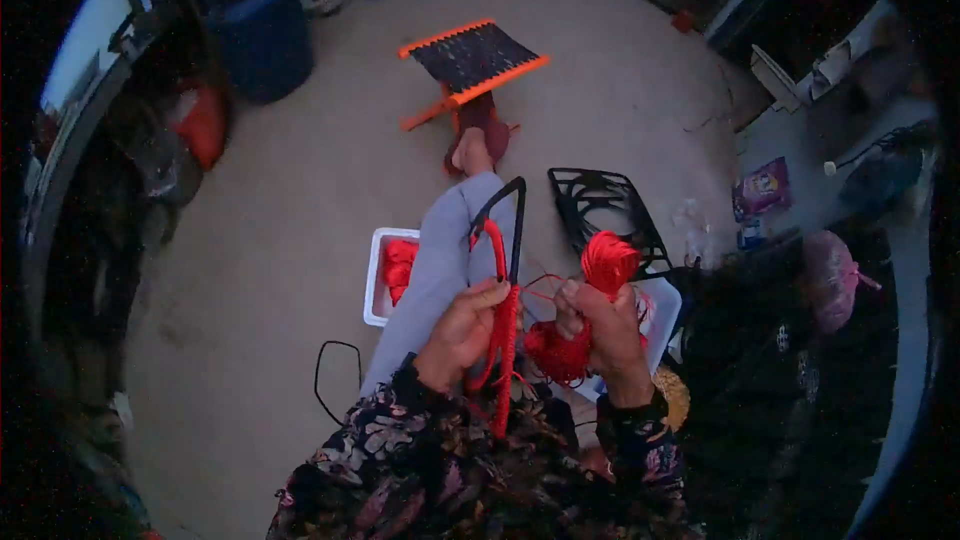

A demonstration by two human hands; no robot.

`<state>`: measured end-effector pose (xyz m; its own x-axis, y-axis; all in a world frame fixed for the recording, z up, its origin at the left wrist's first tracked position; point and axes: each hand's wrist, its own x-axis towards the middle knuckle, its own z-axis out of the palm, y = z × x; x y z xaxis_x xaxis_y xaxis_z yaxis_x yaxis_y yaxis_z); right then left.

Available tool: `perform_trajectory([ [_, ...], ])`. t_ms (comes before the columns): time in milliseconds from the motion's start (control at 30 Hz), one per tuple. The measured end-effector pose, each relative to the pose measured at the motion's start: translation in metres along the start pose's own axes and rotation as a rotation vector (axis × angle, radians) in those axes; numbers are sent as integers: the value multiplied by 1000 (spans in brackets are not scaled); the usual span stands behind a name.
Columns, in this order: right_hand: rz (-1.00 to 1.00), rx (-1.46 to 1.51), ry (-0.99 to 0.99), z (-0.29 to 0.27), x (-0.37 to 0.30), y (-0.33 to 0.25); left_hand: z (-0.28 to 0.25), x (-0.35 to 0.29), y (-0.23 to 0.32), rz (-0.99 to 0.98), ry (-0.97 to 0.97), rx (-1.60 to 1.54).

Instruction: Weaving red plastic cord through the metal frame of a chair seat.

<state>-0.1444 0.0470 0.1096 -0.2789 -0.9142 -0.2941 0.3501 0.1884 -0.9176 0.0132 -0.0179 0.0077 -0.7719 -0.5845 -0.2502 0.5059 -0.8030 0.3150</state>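
My left hand [465,325] is closed round a black bent frame [517,235] that stands up over my lap. Red braided cord [509,325] covers the frame's lower part and one of its sides, while the upper bend is bare black. A hank of red cord [610,265] is gripped in my right hand [612,330], bulging out above the fist and hanging down below it. Thin red strands run between the hank and the frame. Both hands are close together, the right one a little apart from the frame.
Beside my left leg sits a white tray [373,285] with red cord bundles. On the right are another white container [663,305] and a black openwork panel [567,202]. A thin black wire loop [318,380] lies left. My foot rests by an orange folding stool [500,80].
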Motion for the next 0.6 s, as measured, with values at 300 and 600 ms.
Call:
perform_trajectory([
  [300, -280, -458, -55, -13, 26, -36, 13, -7, 45, 421, 346, 753],
  [600, -346, -557, -22, -10, 31, -50, 46, 8, 48, 606, -113, 1436],
])
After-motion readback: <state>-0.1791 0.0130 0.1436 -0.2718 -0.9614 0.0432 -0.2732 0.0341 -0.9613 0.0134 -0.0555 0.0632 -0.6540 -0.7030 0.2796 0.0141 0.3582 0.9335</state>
